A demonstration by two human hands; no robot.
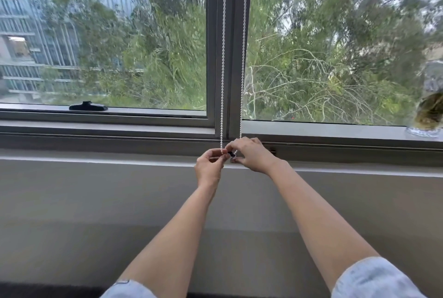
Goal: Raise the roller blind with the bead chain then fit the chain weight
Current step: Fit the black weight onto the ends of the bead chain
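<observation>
Below the window frame (229, 57), at the foot of the bead chain (223, 57), both hands meet: the left hand (209, 165) pinches the left strand, and the right hand (251, 155) curls closed on the small dark weight (231, 153). No blind shows, so raising looks finished; fitting is underway. Next, seat the beads in the weight.
</observation>
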